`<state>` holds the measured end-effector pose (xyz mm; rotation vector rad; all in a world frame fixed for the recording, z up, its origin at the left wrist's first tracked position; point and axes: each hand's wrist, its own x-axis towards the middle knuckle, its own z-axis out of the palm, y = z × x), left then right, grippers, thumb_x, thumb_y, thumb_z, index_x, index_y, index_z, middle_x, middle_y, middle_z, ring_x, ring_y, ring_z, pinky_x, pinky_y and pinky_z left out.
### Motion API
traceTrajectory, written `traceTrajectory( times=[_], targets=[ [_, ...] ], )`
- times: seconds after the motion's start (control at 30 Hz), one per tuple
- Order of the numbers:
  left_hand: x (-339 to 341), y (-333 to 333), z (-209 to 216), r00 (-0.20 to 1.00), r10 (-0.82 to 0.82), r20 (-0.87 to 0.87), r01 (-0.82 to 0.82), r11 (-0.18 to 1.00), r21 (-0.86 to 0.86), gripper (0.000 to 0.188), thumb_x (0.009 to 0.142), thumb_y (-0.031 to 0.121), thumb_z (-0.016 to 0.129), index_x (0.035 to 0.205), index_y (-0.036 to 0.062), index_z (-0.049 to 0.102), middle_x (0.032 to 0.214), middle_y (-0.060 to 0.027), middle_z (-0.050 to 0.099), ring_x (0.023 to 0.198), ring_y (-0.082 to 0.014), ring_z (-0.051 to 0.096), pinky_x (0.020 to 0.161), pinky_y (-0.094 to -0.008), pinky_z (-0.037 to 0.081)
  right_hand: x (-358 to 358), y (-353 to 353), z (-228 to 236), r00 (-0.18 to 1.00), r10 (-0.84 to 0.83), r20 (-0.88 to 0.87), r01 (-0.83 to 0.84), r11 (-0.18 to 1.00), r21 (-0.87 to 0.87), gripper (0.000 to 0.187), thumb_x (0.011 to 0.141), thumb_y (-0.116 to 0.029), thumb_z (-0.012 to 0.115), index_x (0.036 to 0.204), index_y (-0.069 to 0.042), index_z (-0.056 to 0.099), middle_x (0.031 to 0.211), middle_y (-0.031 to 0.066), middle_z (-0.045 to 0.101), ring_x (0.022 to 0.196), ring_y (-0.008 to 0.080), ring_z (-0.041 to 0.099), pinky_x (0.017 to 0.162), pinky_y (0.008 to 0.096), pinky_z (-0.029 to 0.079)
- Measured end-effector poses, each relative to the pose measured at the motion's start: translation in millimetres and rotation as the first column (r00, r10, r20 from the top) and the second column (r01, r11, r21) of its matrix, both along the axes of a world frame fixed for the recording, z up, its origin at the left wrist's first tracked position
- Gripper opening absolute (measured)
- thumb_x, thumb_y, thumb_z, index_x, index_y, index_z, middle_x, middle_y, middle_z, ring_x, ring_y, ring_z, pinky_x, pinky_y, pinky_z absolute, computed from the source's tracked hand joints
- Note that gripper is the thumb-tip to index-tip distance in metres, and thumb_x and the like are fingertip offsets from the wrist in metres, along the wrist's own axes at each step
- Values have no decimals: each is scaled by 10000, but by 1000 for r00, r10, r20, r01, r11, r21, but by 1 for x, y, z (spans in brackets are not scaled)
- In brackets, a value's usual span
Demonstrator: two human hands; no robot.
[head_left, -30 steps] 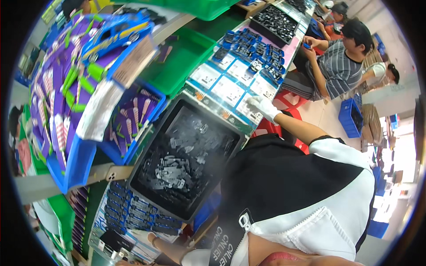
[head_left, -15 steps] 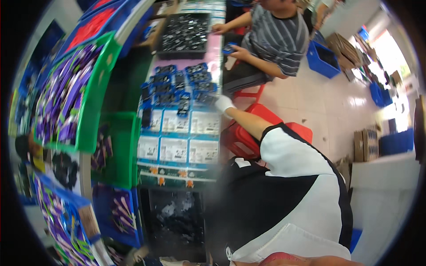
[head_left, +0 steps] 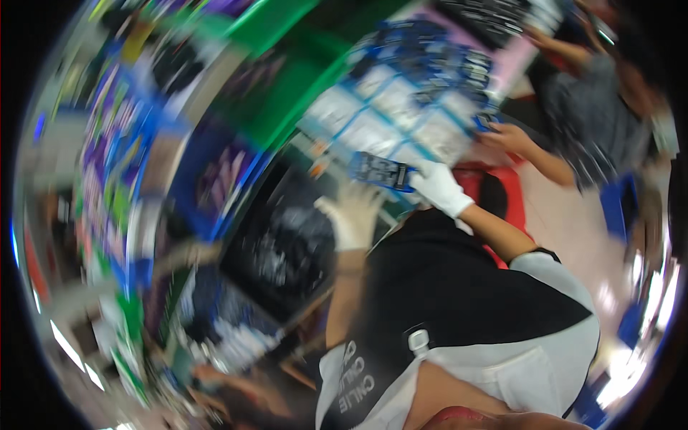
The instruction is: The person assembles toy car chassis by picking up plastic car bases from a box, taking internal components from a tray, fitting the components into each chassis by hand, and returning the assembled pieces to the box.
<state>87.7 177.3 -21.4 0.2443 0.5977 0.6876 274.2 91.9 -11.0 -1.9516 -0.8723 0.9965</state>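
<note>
My right hand [head_left: 438, 188], in a white glove, grips one end of a flat blue holder carrying black pieces [head_left: 380, 170]. The exact kind of that piece is blurred. Just below its other end is my left hand [head_left: 351, 218], also gloved, with fingers spread and nothing in them. Beyond both hands lie white printed cards with blue borders [head_left: 380, 118] on the bench. More blue holders with black pieces [head_left: 408, 46] are grouped past the cards. A black tray [head_left: 276, 251] with dark, shiny contents stands to the left of my left hand.
A co-worker's hand [head_left: 507, 140] at the right holds a small blue piece. Green bins [head_left: 287, 93] and a blue bin with purple strips [head_left: 204, 190] line the left. A red stool [head_left: 516, 208] stands beside my right arm. A black tray of parts [head_left: 480, 25] sits at the far end.
The view has swung round and blurred. My right hand has come back from the far holders with one in its grip. My left hand has risen into view, fingers spread.
</note>
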Motion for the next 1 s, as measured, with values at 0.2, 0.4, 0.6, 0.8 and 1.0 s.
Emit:
traceTrajectory(
  times=[0.2,0.4,0.6,0.8,1.0],
  targets=[
    [-81,-16,-12,828,559,-53,-561,827,-40,935,758,829,359,1351,111,441,1289,-156,494,1198,-371,451,1038,-517,348,-114,48,39,826,500,-262,-525,851,-32,275,901,-94,491,1141,-17,599,637,72,624,448,108,566,440,259,475],
    [-161,-43,-19,577,801,-159,-816,569,-97,843,791,830,263,1223,164,544,1181,-99,554,1106,-328,493,972,-588,361,-157,122,-20,541,734,410,-841,462,283,309,878,-311,594,1049,-56,631,788,180,650,691,329,649,673,390,526],
    [-193,-78,-2,448,886,-119,-892,434,-124,827,840,785,254,1322,145,459,1287,-106,487,1155,-314,463,988,-529,363,-232,169,-54,147,624,767,-884,431,-182,737,754,-446,706,1265,12,440,1005,183,539,867,311,605,679,392,529],
    [-202,-97,-13,411,904,-119,-907,391,-158,841,831,793,267,1339,147,447,1318,-122,478,1165,-321,459,979,-544,361,-251,171,-100,83,587,806,-833,485,-267,693,721,-440,737,1206,-35,452,957,142,548,788,256,617,607,376,533],
    [-203,-100,-16,432,898,-81,-897,418,-141,786,869,753,253,1297,131,472,1287,-136,496,1155,-325,466,981,-519,367,-237,174,-119,147,456,878,-878,469,-97,242,866,-304,588,918,-68,574,755,135,614,668,287,645,591,391,527]
  ],
)
